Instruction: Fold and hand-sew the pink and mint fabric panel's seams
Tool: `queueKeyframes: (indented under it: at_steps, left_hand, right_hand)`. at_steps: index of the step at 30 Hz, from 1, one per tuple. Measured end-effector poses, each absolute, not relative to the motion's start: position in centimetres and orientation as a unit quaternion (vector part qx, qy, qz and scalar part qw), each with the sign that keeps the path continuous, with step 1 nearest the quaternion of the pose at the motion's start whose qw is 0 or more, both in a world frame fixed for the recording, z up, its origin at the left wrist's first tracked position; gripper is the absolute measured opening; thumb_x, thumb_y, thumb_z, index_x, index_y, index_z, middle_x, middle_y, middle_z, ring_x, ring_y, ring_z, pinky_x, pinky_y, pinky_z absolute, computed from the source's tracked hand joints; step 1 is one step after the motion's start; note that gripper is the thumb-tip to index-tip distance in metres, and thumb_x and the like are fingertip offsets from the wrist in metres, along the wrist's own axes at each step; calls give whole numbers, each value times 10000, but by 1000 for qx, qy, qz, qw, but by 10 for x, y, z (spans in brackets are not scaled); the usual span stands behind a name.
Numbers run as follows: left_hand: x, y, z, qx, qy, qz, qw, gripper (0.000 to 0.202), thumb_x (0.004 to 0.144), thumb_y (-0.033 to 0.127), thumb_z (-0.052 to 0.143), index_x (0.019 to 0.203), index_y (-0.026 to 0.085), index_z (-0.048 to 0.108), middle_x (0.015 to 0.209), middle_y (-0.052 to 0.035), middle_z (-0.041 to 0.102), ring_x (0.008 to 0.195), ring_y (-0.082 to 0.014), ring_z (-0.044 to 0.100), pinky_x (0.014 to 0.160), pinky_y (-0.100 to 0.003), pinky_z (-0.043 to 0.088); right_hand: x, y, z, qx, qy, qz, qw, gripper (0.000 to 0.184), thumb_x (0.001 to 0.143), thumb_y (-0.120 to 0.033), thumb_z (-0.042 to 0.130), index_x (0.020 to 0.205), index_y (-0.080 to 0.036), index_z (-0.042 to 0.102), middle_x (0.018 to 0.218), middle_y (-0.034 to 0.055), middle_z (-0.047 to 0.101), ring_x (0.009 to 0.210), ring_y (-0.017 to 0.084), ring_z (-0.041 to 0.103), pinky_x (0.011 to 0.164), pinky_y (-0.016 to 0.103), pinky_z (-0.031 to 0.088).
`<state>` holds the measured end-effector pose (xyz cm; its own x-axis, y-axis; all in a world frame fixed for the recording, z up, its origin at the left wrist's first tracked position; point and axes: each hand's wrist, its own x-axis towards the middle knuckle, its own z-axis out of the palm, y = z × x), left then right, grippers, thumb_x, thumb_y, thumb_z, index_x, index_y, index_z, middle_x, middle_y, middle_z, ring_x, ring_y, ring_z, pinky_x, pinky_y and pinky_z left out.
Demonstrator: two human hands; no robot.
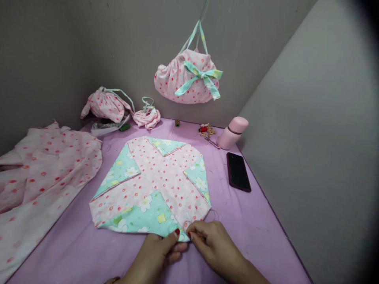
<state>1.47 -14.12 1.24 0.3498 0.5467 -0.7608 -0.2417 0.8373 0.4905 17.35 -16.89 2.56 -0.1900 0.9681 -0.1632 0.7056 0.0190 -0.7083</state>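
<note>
A pink dotted cloth piece lies spread on the purple table cover, with mint-green floral triangles on its sides. My left hand pinches the near edge of this fabric, thumb on top and fingers beneath. Just right of it, my right hand is closed in a pinch at the same edge. Fine dark sewing thread loops out around the right fingers. Whether a needle sits between those fingertips cannot be made out.
Pink dotted fabric covers the left side. Gathered pouches sit at the back; a bow-tied bag hangs above. A red thread spool, small scissors, a pink bottle and a phone lie right, near the wall.
</note>
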Motion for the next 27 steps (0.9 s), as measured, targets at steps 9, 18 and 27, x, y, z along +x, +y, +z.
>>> queueKeyframes:
  at_steps: [9, 18, 27]
  left_hand:
    - [14, -140, 15, 156, 513, 237, 810, 209, 666, 204, 743, 827, 84, 690, 800, -111, 748, 603, -114, 666, 558, -172, 508]
    - [14, -139, 9, 210, 513, 241, 796, 287, 564, 305, 796, 741, 100, 699, 631, -80, 716, 554, -150, 636, 555, -238, 502]
    - [13, -140, 6, 231, 513, 244, 790, 279, 567, 332, 790, 703, 104, 704, 603, -79, 708, 538, -154, 628, 550, -238, 489]
  right_hand:
    - [178, -161, 16, -575, -523, 562, 284, 127, 783, -200, 504, 735, -148, 609, 627, -2, 596, 562, 101, 506, 523, 199, 344]
    - [175, -161, 14, -527, -495, 604, 334, 170, 816, -298, 541, 767, -150, 611, 711, 19, 636, 658, 122, 560, 606, 223, 398]
    - [172, -165, 18, -567, -651, 439, 248, 192, 894, -198, 420, 835, -181, 602, 765, 1, 647, 707, 122, 588, 649, 210, 407]
